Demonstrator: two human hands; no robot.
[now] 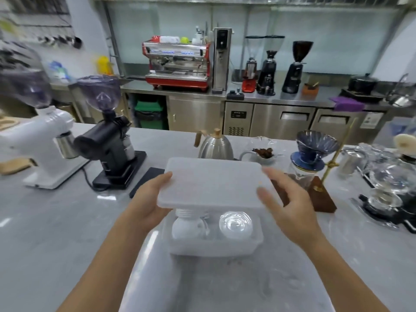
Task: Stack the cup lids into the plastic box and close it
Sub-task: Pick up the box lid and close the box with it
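The plastic box (213, 246) sits on the bench (67, 233), cup lids (235, 225) stacked inside. Above it, the left hand (146, 201) and right hand (290, 206) pinch the box lid (211, 183) at its short edges, fingers (267, 197) closed on it. It looks light, slightly flexible; edge holds suit it.

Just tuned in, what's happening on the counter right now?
A person is holding the frosted box cover in both hands, left hand on its left edge and right hand on its right edge. It hangs above the plastic box on the grey counter, not yet seated. Inside the box, a white stack of lids sits beside a clear stack. Closing is what remains.
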